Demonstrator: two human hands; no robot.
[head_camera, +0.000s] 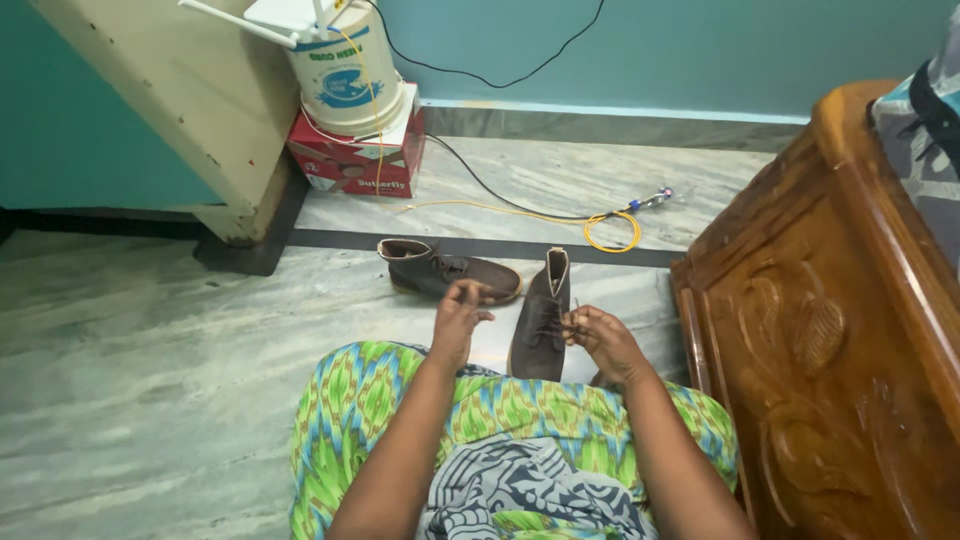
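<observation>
A brown lace-up boot (541, 325) stands upright on the marble floor (150, 350) just in front of the person's knees, its long axis running straight away from them, toe toward the lap. The right hand (605, 340) is pinched shut on a thin lace (560, 322) at the boot's right side, touching it, and is the nearer hand. The left hand (458, 318) is raised just left of the boot, fingers curled; what it grips is too small to tell. A second boot (445, 271) lies crosswise just beyond. A carved wooden bed frame (830, 330) stands right; a yellow cable (610, 230) coils farther off.
</observation>
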